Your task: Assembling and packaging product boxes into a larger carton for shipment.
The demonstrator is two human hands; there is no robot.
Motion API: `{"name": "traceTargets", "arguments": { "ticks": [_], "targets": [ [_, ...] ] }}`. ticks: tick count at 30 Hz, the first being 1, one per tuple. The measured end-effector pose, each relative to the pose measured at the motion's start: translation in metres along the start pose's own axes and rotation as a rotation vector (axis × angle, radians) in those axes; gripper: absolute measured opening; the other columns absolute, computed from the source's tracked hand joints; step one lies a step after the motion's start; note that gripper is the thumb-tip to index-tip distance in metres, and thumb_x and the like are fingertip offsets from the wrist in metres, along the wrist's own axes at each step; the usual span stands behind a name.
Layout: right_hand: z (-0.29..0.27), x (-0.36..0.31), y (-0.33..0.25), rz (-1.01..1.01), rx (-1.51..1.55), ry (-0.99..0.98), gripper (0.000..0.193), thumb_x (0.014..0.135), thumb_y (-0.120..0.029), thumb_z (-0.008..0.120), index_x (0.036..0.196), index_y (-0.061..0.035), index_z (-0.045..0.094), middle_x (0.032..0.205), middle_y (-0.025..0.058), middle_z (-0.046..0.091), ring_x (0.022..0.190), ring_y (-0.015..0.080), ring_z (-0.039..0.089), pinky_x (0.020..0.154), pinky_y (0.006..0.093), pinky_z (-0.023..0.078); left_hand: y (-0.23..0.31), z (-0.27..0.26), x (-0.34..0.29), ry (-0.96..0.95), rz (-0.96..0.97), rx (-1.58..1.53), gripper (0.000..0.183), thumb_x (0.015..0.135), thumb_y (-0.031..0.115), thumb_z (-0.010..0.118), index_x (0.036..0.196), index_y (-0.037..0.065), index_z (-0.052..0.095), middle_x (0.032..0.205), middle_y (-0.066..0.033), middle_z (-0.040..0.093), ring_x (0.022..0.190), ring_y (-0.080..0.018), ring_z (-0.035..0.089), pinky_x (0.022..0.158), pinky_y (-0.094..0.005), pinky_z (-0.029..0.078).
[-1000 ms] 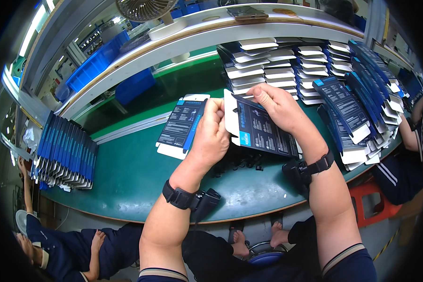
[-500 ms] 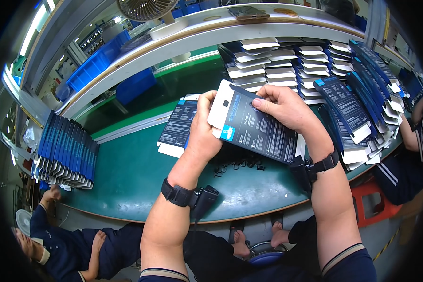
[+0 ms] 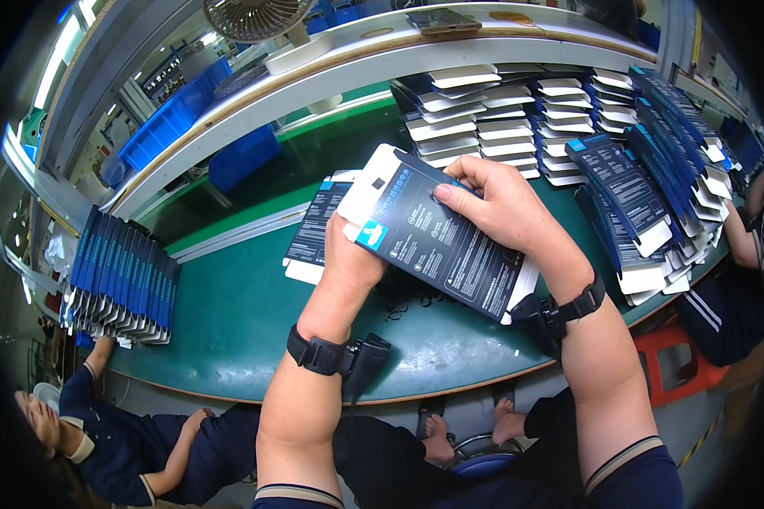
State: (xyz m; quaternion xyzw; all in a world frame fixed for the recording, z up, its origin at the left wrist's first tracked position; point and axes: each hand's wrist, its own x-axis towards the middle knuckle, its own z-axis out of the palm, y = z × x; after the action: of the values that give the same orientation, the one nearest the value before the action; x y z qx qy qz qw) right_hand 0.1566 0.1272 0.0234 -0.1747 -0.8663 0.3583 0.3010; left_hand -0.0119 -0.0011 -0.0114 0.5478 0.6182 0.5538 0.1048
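Note:
A flat dark-blue printed carton [image 3: 446,233] with white end flaps is held tilted above the green table. My right hand [image 3: 497,204] grips its upper right edge, thumb on the printed face and fingers behind. At the lower left edge, my left hand [image 3: 352,257] is closed around the carton, its fingers mostly hidden underneath. Another dark carton [image 3: 311,229] lies on the table just beyond my left hand. Some small black ring-like pieces [image 3: 399,305] rest on the table, partly covered by the held carton.
Stacked cartons [image 3: 505,127] with white flaps stand at the back; more cartons [image 3: 624,195] lean in piles at the right. A row of upright cartons [image 3: 123,271] stands at the left. A shelf [image 3: 382,53] carries a fan [image 3: 259,17] and phone [image 3: 443,21]. Another person [image 3: 127,441] sits at lower left.
Both hands have brought the carton slightly left and nearer to me, covering more of the small black pieces. The person at lower left has shifted, with one arm reaching toward the carton row.

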Motion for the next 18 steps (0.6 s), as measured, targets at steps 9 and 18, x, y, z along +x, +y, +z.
{"name": "traceTargets", "arguments": {
  "ticks": [9, 18],
  "targets": [
    [0.008, 0.006, 0.017, 0.124, 0.696, 0.039, 0.018, 0.096, -0.019, 0.055, 0.099, -0.0014, 0.06, 0.086, 0.0047, 0.066, 0.075, 0.0091, 0.061, 0.068, 0.0247, 0.05, 0.021, 0.009, 0.001, -0.006, -0.256, -0.551, 0.031, 0.098, 0.022, 0.047, 0.121, 0.004, 0.057, 0.116, -0.008, 0.062, 0.106, -0.0187, 0.059, 0.091, -0.0326, 0.047],
    [0.016, 0.003, 0.003, 0.212, 1.057, 0.062, 0.016, 0.097, -0.018, 0.053, 0.103, -0.0033, 0.054, 0.089, 0.0058, 0.065, 0.079, 0.0104, 0.064, 0.071, 0.0237, 0.053, 0.04, 0.003, 0.0, -0.131, -0.303, -0.925, 0.062, 0.1, 0.053, 0.028, 0.128, 0.003, 0.05, 0.122, -0.0113, 0.059, 0.11, -0.0213, 0.058, 0.095, -0.0365, 0.048]
  ]
}}
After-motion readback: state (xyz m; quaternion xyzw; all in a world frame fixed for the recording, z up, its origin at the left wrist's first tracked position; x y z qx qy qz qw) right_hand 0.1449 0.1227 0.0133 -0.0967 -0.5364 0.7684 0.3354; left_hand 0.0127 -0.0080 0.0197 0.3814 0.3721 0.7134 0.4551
